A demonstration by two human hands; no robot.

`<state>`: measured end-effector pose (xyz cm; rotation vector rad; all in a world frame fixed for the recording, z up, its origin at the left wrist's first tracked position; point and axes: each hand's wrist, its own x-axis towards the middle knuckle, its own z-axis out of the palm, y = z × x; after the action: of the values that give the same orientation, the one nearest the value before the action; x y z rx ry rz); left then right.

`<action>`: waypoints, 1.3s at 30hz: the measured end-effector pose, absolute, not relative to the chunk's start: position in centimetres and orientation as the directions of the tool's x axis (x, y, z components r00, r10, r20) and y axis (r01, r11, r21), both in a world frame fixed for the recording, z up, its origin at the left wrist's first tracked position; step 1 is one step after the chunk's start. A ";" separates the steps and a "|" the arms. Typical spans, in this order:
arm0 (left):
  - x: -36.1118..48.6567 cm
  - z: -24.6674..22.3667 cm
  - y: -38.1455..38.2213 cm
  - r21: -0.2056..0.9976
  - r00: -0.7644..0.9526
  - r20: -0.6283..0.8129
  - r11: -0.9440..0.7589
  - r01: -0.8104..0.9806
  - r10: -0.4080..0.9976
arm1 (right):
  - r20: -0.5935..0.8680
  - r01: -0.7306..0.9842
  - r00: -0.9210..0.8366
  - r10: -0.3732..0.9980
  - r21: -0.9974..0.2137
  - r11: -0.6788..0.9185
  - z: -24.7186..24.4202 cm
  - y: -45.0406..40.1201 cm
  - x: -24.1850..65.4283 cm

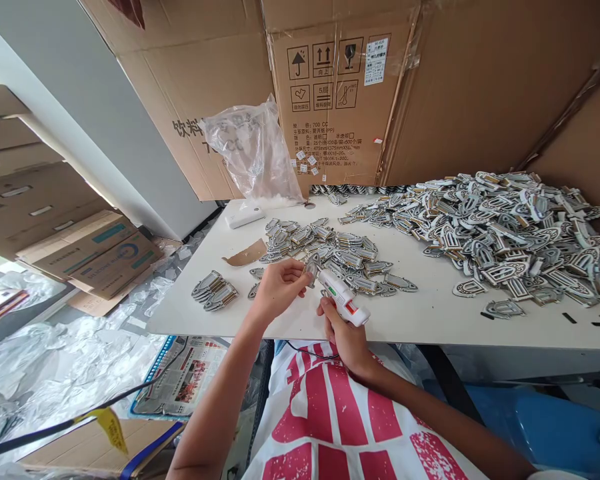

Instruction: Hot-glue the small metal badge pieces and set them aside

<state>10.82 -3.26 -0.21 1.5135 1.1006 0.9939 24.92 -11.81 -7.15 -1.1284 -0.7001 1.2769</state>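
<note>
Near the middle of the white table (420,320), my left hand (280,287) pinches a small grey metal piece (312,265) between thumb and fingers. My right hand (344,333) is wrapped round a white glue gun (343,299), whose tip points up and left, close to the metal piece. Behind both hands lies a loose pile of similar grey pieces (350,257). A small neat group of them (214,291) is left of my left hand. Whether the tip touches the piece cannot be made out.
A large heap of metal pieces (500,227) covers the right side, with small black strips (569,318) in front. Cardboard (330,107) stands behind the table, with a plastic bag (255,150) against it. A white box (245,217) and brown paper scrap (245,255) lie left.
</note>
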 end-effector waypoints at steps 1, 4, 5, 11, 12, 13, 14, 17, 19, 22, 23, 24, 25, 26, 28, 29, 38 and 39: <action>10.8 -0.1 -3.4 0.980 0.257 0.070 -0.115 0.164 0.964 | -0.191 -0.394 0.212 0.958 -0.914 -0.095 -7.2 -11.8 24.9; 10.8 0.4 -3.7 0.976 0.257 0.081 -0.128 0.174 0.963 | -0.253 -0.440 0.207 0.945 -0.887 -0.140 -7.4 -11.6 24.9; 10.8 0.6 -3.8 0.975 0.257 0.083 -0.133 0.181 0.963 | -0.261 -0.439 0.199 0.945 -0.886 -0.152 -7.4 -11.5 25.0; 10.7 0.5 -4.2 0.951 0.252 0.117 -0.181 0.250 0.961 | -0.238 -0.392 0.167 0.957 -0.906 -0.157 -7.2 -11.6 25.4; 10.7 0.4 -4.3 0.936 0.240 0.141 -0.208 0.282 0.960 | -0.230 -0.383 0.163 0.959 -0.911 -0.153 -7.1 -11.6 25.4; 10.7 0.4 -4.4 0.912 0.225 0.180 -0.248 0.326 0.958 | -0.215 -0.367 0.159 0.964 -0.919 -0.145 -7.0 -11.7 25.5; 10.8 0.4 -4.4 0.875 0.213 0.233 -0.300 0.381 0.949 | -0.195 -0.346 0.155 0.969 -0.929 -0.131 -7.0 -11.7 25.6; 10.6 0.5 -4.5 0.685 0.251 0.410 -0.478 0.550 0.877 | -0.147 -0.303 0.136 0.980 -0.948 -0.100 -6.7 -11.8 25.7; 10.2 0.7 -4.4 0.546 0.339 0.475 -0.575 0.610 0.812 | -0.150 -0.313 0.126 0.981 -0.944 -0.104 -6.6 -11.7 25.7; 9.3 1.0 -4.0 0.402 0.467 0.487 -0.664 0.630 0.738 | -0.150 -0.334 0.113 0.982 -0.937 -0.104 -6.5 -11.5 25.7; 9.0 1.1 -3.9 0.374 0.499 0.476 -0.680 0.630 0.724 | -0.148 -0.332 0.110 0.983 -0.937 -0.104 -6.4 -11.5 25.6; 8.6 1.1 -3.8 0.355 0.521 0.465 -0.690 0.631 0.716 | -0.149 -0.331 0.105 0.983 -0.938 -0.106 -6.4 -11.4 25.6; 8.4 1.1 -3.6 0.344 0.533 0.454 -0.693 0.634 0.714 | -0.153 -0.331 0.100 0.983 -0.937 -0.112 -6.4 -11.3 25.6; 8.2 1.0 -3.5 0.342 0.536 0.445 -0.690 0.638 0.717 | -0.160 -0.334 0.094 0.983 -0.935 -0.120 -6.4 -11.2 25.6; 8.1 0.8 -3.2 0.367 0.510 0.439 -0.665 0.650 0.740 | -0.178 -0.353 0.079 0.981 -0.925 -0.139 -6.4 -11.1 25.6; 8.1 0.7 -3.1 0.387 0.489 0.438 -0.649 0.655 0.755 | -0.183 -0.361 0.074 0.980 -0.921 -0.145 -6.5 -11.0 25.6; 8.9 -0.1 -2.1 0.650 0.233 0.436 -0.483 0.587 0.870 | -0.134 -0.312 0.099 0.986 -0.945 -0.097 -6.9 -11.8 25.4; 8.9 -0.1 -1.9 0.690 0.199 0.432 -0.464 0.556 0.880 | -0.123 -0.299 0.096 0.988 -0.950 -0.089 -7.0 -11.9 25.4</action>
<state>8.88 -1.94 -0.13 2.0982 1.3427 1.1586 25.37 -11.91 -6.96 -1.1125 -0.8534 1.3285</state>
